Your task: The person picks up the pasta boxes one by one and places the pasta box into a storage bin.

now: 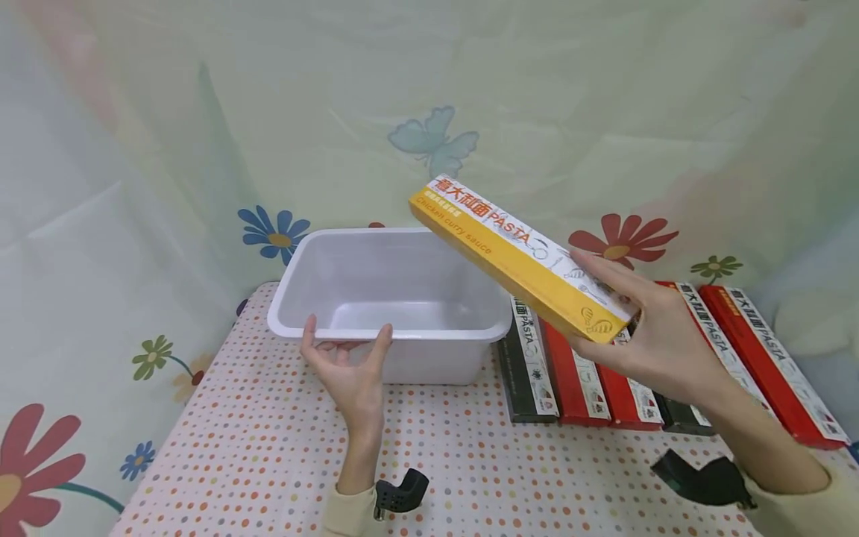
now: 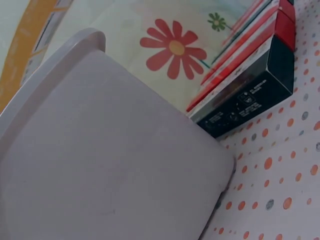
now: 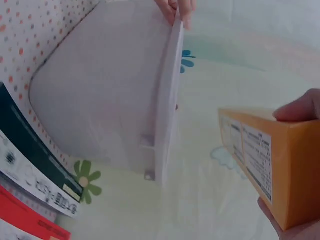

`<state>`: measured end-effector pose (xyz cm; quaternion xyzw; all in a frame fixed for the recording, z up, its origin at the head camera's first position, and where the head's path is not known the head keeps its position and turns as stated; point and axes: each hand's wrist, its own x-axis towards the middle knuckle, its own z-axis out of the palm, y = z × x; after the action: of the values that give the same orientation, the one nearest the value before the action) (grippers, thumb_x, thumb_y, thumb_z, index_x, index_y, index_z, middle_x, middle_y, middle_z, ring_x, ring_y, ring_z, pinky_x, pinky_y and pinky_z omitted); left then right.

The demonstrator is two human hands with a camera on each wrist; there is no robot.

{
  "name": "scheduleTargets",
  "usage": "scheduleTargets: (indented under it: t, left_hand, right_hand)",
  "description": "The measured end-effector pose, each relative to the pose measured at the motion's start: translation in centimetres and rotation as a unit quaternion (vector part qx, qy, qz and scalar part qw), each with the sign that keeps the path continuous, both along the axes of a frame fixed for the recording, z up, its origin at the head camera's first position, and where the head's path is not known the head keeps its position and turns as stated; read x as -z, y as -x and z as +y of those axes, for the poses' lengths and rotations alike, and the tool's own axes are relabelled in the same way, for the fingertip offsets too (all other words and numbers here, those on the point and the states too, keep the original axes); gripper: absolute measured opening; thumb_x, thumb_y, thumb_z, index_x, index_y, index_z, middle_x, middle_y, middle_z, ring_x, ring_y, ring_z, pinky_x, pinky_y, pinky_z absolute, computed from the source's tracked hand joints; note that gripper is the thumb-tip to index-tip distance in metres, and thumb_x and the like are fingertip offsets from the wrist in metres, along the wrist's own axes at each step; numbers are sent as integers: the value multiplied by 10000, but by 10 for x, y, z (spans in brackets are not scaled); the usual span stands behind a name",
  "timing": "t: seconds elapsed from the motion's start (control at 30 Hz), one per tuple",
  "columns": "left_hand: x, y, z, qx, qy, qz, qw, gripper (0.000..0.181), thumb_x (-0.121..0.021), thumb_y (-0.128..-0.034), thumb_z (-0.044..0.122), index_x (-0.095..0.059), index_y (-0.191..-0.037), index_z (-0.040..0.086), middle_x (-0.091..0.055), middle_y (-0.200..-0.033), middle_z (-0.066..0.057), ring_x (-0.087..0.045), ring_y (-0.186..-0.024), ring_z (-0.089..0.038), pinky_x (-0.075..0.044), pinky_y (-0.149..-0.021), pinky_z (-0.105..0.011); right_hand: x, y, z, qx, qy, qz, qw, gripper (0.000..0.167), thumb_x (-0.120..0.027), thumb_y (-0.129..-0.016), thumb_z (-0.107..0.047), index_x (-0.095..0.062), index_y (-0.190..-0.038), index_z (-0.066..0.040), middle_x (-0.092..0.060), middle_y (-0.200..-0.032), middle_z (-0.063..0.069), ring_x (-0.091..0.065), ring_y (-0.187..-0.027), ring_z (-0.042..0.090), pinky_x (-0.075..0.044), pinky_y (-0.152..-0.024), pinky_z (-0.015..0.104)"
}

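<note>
Yellow box (image 1: 513, 265), title (image 1: 479, 210) head-view only

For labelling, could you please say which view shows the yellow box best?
Head view: the yellow box shows sharply, nearly full length. Left wrist view: only a cropped strip; right wrist view: one end and printed side.

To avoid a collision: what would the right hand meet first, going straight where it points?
Probably the floral backdrop: the right hand aims the yellow box seemingly over the white bin, though depth is unclear.
</note>
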<state>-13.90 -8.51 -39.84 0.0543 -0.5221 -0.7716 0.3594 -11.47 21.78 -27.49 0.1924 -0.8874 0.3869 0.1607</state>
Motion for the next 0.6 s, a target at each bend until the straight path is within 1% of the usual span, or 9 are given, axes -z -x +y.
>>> scheduleTargets:
  t: [0.1,0.13,0.2,0.27,0.33,0.43,0.53,0.6]
  left_hand:
    - [1,0,-1,8,-5,7,10000,1064,-862,-779,-82,-212,-1606,83,-431,-1322,-205,-584,-1036,-264,-672,-888,-371]
    - [1,0,-1,16,0,0,10000,1063,-861,-780,-83,-213,-1605,84,-432,-1321,-201,-584,-1035,-263,-672,-886,-365]
    - [1,0,-1,35,1,-8,10000,1061,-858,-780,-88,-214,-1604,89,-434,-1313,-194,-585,-1033,-259,-673,-885,-359]
    - [1,0,-1,65,-6,-11,10000,1065,-854,-780,-95,-210,-1606,94,-433,-1314,-194,-584,-1034,-255,-674,-885,-353]
    - [0,-1,-2,99,-29,-6,9999,1072,-848,-779,-103,-203,-1611,98,-428,-1327,-200,-584,-1035,-254,-673,-891,-355]
    - [-2,-2,-2,172,-70,20,9998,1088,-837,-780,-119,-180,-1620,99,-407,-1401,-197,-573,-1067,-271,-668,-909,-374]
    - [-3,-1,-2,253,-103,66,9996,1101,-819,-793,-130,-150,-1635,102,-356,-1496,-185,-545,-1174,-332,-652,-950,-414]
    - [-3,0,-2,307,-81,83,9995,1113,-807,-802,-135,-125,-1648,107,-313,-1546,-170,-503,-1280,-376,-635,-979,-435]
  right_hand:
    - [-18,24,-8,-530,-444,-124,9975,934,-890,-724,-22,-489,-1564,-92,-554,-1480,209,-534,-1135,301,-572,-701,80]
    - [-23,31,-11,-684,-563,-240,9958,915,-885,-739,-37,-487,-1563,-80,-548,-1487,209,-541,-1133,307,-580,-695,99]
    - [-29,46,-19,-963,-778,-499,9911,893,-878,-758,-65,-483,-1558,-55,-546,-1495,207,-548,-1136,313,-589,-688,135]
    - [-32,59,-28,-1203,-973,-769,9850,872,-864,-779,-86,-478,-1560,-52,-528,-1523,197,-546,-1136,306,-588,-694,172]
    - [-31,70,-38,-1430,-1121,-1030,9779,855,-855,-790,-94,-482,-1558,-55,-536,-1521,184,-552,-1103,291,-595,-695,206]
    - [-24,86,-53,-1778,-1380,-1250,9663,826,-840,-797,-102,-495,-1544,-35,-580,-1469,176,-572,-1021,255,-567,-691,232]
    - [-16,101,-66,-2160,-1522,-1411,9541,801,-825,-789,-79,-514,-1524,-11,-641,-1371,155,-589,-930,234,-569,-665,270]
    - [-11,109,-73,-2387,-1594,-1493,9462,786,-818,-780,-60,-530,-1508,3,-656,-1348,143,-589,-926,224,-572,-661,293]
